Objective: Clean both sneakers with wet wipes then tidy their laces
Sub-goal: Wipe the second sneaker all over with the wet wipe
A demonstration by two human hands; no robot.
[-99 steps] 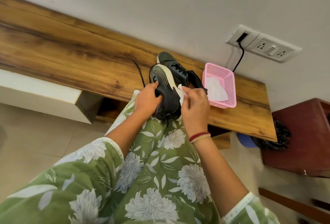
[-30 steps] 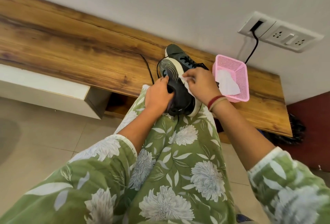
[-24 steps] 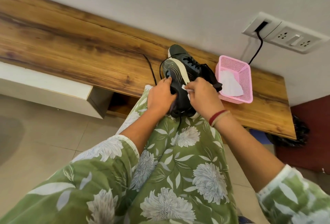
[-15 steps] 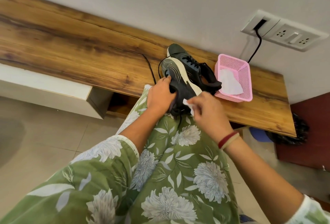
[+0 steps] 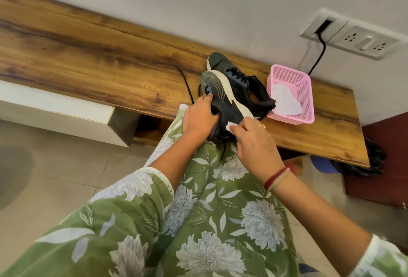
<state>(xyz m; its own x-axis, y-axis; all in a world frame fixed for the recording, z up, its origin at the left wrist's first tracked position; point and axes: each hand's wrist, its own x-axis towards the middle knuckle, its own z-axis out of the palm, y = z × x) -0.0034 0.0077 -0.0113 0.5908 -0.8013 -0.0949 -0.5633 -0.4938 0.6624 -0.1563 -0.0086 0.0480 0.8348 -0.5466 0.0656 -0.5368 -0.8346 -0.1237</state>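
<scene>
Left hand (image 5: 202, 120) gripped sneaker (image 5: 223, 98) tipped sole-up on knee (image 5: 174, 129), baring its midsole for wipe (image 5: 230, 126) pinched in right hand (image 5: 254, 142) (other sneaker (image 5: 234, 76) near bench's (image 5: 88, 56) right end).

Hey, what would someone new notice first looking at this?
A dark sneaker is propped on the knee, sole showing: the left hand grips it while the right hand pinches a white wipe at its sole edge. Behind, the second sneaker stands on the wooden bench beside a pink basket holding a spare wipe.

Left hand (image 5: 199, 119) grips upturned sneaker (image 5: 221, 102) on the knee; right hand (image 5: 254, 142) pinches wet wipe (image 5: 229, 126) against its sole.
</scene>
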